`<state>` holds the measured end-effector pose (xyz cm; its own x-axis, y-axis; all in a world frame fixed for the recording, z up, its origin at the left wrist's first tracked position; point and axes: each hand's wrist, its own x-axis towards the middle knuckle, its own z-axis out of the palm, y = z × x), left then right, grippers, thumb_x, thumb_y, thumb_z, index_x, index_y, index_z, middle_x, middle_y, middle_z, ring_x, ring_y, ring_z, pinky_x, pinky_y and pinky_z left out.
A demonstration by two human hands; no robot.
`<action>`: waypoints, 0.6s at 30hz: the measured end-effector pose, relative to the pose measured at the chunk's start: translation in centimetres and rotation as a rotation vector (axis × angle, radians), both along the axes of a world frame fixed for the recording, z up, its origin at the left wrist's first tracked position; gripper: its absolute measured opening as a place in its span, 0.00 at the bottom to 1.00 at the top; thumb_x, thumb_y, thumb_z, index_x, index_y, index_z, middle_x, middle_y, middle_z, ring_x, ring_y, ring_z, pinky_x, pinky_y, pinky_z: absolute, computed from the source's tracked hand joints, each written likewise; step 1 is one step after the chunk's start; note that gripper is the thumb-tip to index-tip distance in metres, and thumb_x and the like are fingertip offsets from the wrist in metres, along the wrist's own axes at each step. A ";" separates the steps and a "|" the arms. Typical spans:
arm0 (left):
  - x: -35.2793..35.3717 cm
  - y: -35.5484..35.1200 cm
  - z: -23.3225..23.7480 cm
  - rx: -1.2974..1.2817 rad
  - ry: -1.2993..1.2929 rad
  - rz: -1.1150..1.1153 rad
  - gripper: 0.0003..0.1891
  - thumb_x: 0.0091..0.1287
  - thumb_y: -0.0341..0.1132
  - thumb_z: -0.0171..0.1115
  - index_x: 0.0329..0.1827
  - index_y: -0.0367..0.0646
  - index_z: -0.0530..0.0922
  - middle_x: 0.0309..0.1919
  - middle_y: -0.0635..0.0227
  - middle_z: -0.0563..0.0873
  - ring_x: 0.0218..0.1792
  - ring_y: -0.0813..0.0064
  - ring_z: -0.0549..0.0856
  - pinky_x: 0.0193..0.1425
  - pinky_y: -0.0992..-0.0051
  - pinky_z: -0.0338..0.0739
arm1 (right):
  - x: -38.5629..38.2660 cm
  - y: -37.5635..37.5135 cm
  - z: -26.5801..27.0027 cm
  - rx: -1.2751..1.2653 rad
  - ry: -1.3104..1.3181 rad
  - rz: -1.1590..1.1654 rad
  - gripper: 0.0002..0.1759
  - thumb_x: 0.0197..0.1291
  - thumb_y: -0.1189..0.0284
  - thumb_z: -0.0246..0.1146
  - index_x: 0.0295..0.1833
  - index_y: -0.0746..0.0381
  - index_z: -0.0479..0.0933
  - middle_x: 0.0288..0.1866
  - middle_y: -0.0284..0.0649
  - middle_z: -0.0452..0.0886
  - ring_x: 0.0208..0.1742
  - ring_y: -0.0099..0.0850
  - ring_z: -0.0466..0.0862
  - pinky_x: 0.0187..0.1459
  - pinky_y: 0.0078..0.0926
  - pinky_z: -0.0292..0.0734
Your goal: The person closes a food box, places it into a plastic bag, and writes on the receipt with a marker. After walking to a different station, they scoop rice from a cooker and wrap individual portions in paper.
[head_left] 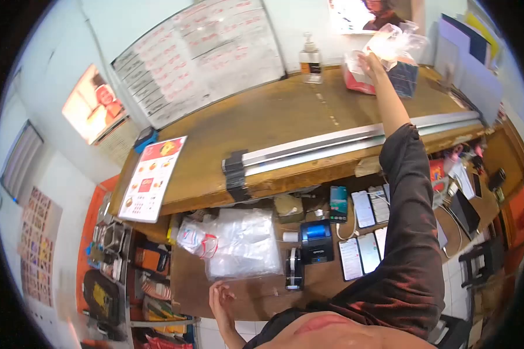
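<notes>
My right arm stretches over the raised counter to a clear plastic bag [397,45] with a red and dark blue box [403,78] standing in or under it. My right hand [371,63] is at the left side of the bag, its fingers closed on the plastic; glare blurs the exact grip. My left hand [221,295] hangs at the front edge of the lower desk, fingers loosely bent and apart, holding nothing. Just beyond it lies a stack of clear plastic bags [244,244].
A pump bottle [311,61] stands left of the box. A metal rail [355,142] runs along the counter edge. A menu card [152,180] is at the left end. Below are several phones [364,209], a small printer [317,247] and a tape dispenser [294,270].
</notes>
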<state>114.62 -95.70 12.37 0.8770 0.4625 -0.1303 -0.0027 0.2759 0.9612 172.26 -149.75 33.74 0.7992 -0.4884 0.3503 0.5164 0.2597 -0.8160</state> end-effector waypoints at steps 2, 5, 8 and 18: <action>-1.9 0.7 -0.4 -0.019 0.017 0.067 0.18 0.73 0.47 0.49 0.53 0.42 0.73 0.38 0.68 0.78 0.32 0.78 0.77 0.39 0.75 0.74 | 1.0 0.9 -0.6 -0.046 0.040 -0.100 0.29 0.58 0.72 0.58 0.61 0.75 0.60 0.57 0.57 0.69 0.57 0.46 0.75 0.56 0.39 0.74; -5.7 1.6 -1.4 -0.070 -0.002 0.144 0.19 0.73 0.48 0.49 0.54 0.43 0.73 0.39 0.67 0.78 0.32 0.78 0.78 0.39 0.75 0.74 | 0.5 3.6 0.1 -0.245 0.144 -0.318 0.35 0.54 0.70 0.62 0.63 0.75 0.58 0.60 0.56 0.67 0.60 0.44 0.73 0.58 0.39 0.71; -10.4 2.5 -2.2 -0.110 0.046 0.237 0.20 0.73 0.49 0.49 0.55 0.42 0.73 0.39 0.66 0.78 0.32 0.77 0.78 0.39 0.75 0.75 | -2.1 8.8 2.4 -0.264 0.351 -0.473 0.41 0.49 0.67 0.66 0.65 0.74 0.56 0.63 0.55 0.66 0.63 0.41 0.70 0.60 0.39 0.69; -30.4 5.0 -3.4 -0.123 0.049 0.367 0.18 0.74 0.44 0.47 0.56 0.40 0.73 0.43 0.65 0.80 0.37 0.79 0.79 0.43 0.77 0.75 | -52.0 47.0 -12.1 -0.352 -0.274 0.862 0.10 0.66 0.68 0.57 0.43 0.65 0.76 0.33 0.38 0.76 0.28 0.24 0.76 0.31 0.20 0.73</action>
<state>84.21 -90.70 9.01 0.6475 0.7225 -0.2423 -0.0774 0.3787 0.9223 120.28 -102.74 21.66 0.7025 0.3950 0.5920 0.4471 0.4022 -0.7989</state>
